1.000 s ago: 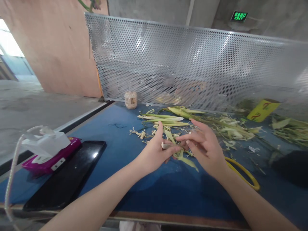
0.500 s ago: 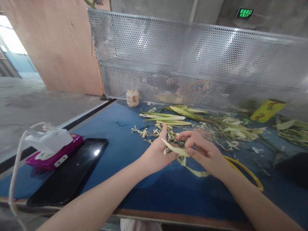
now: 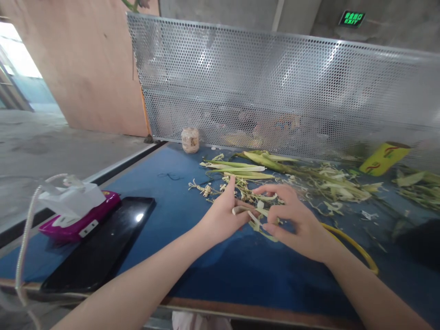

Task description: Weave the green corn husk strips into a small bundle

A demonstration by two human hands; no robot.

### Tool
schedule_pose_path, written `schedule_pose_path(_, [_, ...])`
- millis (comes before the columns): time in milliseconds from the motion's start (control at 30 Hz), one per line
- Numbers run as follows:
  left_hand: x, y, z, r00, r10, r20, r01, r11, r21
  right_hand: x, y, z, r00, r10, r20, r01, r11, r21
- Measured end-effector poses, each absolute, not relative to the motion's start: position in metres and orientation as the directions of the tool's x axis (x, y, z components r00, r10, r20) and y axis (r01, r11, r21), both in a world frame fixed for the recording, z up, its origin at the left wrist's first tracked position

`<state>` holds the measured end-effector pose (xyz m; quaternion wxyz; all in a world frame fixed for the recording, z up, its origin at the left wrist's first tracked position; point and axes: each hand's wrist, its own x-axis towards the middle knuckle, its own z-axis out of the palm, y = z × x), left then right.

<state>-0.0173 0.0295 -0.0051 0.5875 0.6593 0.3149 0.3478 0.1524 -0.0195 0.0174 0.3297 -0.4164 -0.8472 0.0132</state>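
Observation:
My left hand (image 3: 222,215) pinches the pale end of a small husked stalk (image 3: 252,215) just above the blue table (image 3: 213,270). My right hand (image 3: 292,220) is curled around the green-white husk strips of that same stalk, thumb and fingers closed on them. Both hands meet at the middle of the table. Behind them lie several long green stalks (image 3: 240,169) and a scatter of peeled husk scraps (image 3: 330,183).
A perforated metal screen (image 3: 275,87) closes the back of the table. A small jar (image 3: 190,140) stands at its foot. At the left lie a black tablet (image 3: 99,243) and a magenta device with a white charger (image 3: 75,211). A yellow ring (image 3: 357,250) and a yellow box (image 3: 383,158) are at the right.
My right hand went from open fingers over the stalk to gripping its husk, pulling a strip off and curling it down. My left hand kept its pinch.

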Motion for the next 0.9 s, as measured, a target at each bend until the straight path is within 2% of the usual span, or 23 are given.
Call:
schedule_pose_path(200, [-0.017, 0.028, -0.003, 0.530, 0.842, 0.097, 0.042, -0.140, 0.989, 0.155, -0.019, 0.019, -0.454, 0.807, 0.377, 0.636, 0.590, -0.498])
schedule_pose_path(267, [-0.017, 0.027, -0.001, 0.507, 0.856, 0.101, 0.034, -0.137, 0.990, 0.155, -0.019, 0.019, -0.457, 0.812, 0.364, 0.637, 0.584, -0.502])
schedule_pose_path(467, [-0.018, 0.026, -0.001, 0.485, 0.868, 0.106, 0.058, -0.154, 0.986, 0.153, -0.016, 0.015, -0.397, 0.712, 0.578, 0.727, 0.629, -0.275])
schedule_pose_path(900, [-0.016, 0.026, 0.000, 0.471, 0.873, 0.128, 0.063, -0.178, 0.982, 0.149, -0.011, 0.003, -0.443, 0.655, 0.612, 0.795, 0.602, -0.068])
